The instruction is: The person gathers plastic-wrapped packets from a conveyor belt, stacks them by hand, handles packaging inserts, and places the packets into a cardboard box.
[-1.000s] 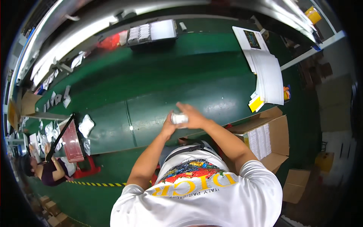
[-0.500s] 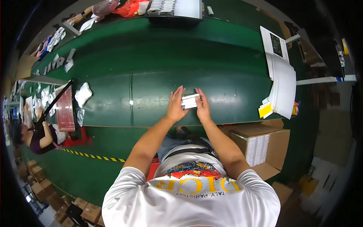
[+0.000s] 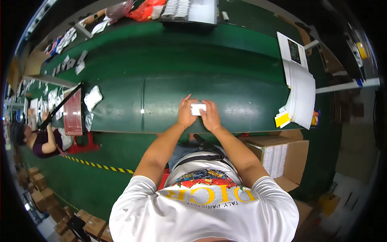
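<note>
Near edge: person's white-shirted torso, both forearms running up from the bottom of the view to the front lip of the green conveyor belt. Left hand and right hand sit side by side on the belt, both gripping one small white flat box between them, left fingers wrapped on its left end, right fingers on its right end and over the top. Box is at or just above belt surface, close to the near edge, about mid-width; can't tell whether it actually touches the belt. To the person's right, below belt level: open cardboard carton with white stacked packs standing upright inside. Right end of belt: tall stack of white printed sheets, top sheet carrying a dark picture, with a small yellow pad just beside its near corner. Left side: red and black frame stand at the belt edge, crumpled white plastic bag just beside it on the belt. Another person in a dark top is seated past that stand, well apart from the hands. Far side: scattered small white packs along the left far edge, red bag and a tray of white items at the top.
</note>
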### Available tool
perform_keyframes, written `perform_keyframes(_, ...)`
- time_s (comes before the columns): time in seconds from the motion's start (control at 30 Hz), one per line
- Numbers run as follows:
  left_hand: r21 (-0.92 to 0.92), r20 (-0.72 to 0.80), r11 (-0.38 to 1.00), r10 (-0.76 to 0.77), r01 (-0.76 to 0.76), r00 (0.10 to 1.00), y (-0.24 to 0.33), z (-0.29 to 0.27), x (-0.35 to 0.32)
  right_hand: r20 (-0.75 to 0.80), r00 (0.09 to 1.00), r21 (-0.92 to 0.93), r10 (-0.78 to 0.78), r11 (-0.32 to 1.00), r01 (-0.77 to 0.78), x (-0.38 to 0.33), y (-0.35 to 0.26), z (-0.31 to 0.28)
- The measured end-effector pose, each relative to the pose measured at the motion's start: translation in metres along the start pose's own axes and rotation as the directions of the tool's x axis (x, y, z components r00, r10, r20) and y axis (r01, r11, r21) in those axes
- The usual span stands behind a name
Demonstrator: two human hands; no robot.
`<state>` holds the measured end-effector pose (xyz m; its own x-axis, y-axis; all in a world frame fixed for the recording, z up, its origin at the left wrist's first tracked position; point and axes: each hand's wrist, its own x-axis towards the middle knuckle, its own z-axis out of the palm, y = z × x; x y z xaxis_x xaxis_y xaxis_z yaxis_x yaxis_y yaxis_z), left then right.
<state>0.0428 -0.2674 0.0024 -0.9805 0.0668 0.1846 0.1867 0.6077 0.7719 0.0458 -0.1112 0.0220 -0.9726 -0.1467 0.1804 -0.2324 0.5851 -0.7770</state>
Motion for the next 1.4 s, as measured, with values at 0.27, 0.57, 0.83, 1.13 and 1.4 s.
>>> perform_keyframes(0.27, 0.074, 0.065, 0.996, 0.053, -0.057, 0.996, -0.018, 0.005, -0.004, 0.521, 0.829, -0.339, -0.204, 0.842, 0.420, 0.023, -0.013, -0.030)
perform_keyframes(0.57, 0.078, 0.224, 0.992, 0.078, -0.098, 0.971, 0.010, -0.028, -0.004, 0.264, 0.961, -0.485, -0.085, 0.849, 0.209, 0.000, -0.025, -0.013)
perform_keyframes(0.83, 0.058, 0.205, 0.997, 0.034, -0.047, 0.978, -0.012, -0.063, -0.070, 0.051, 0.979, -0.481, 0.200, 0.864, -0.151, -0.011, -0.030, -0.008)
perform_keyframes(1.13, 0.138, 0.368, 0.964, 0.163, -0.227, 0.916, -0.046, -0.095, -0.109, -0.510, 0.589, 0.253, 0.627, 0.763, -0.594, -0.064, -0.060, -0.154)
perform_keyframes(1.4, 0.294, 0.372, 0.924, 0.127, -0.246, 0.920, -0.024, -0.082, -0.087, -0.693, -0.012, 0.567, 0.721, 0.535, -0.627, -0.227, 0.054, -0.283)
